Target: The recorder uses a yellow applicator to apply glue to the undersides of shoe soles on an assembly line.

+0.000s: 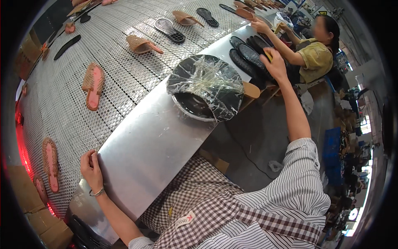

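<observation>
My right hand (275, 66) is closed round a small yellow tool (268, 54), whose working end I cannot make out. It is above several black shoe soles (250, 55) lying side by side at the far end of the metal ledge. At the ledge's left side, by the conveyor edge, my left hand (91, 168) rests with loosely bent fingers and nothing visible in it. Between my hands stands a round basin (192, 108), partly covered by a black lid (186, 74) with crumpled clear film (211, 76) on top. A tan rounded piece (251, 90) sticks out beside it.
The metal ledge (153, 145) runs along a mesh conveyor (124, 83). Woven sandals (93, 87) with pink insoles and loose black soles (169, 30) are spread on the mesh. A co-worker (317, 54) handles a tan sole at the far right. A cable (248, 155) crosses the floor.
</observation>
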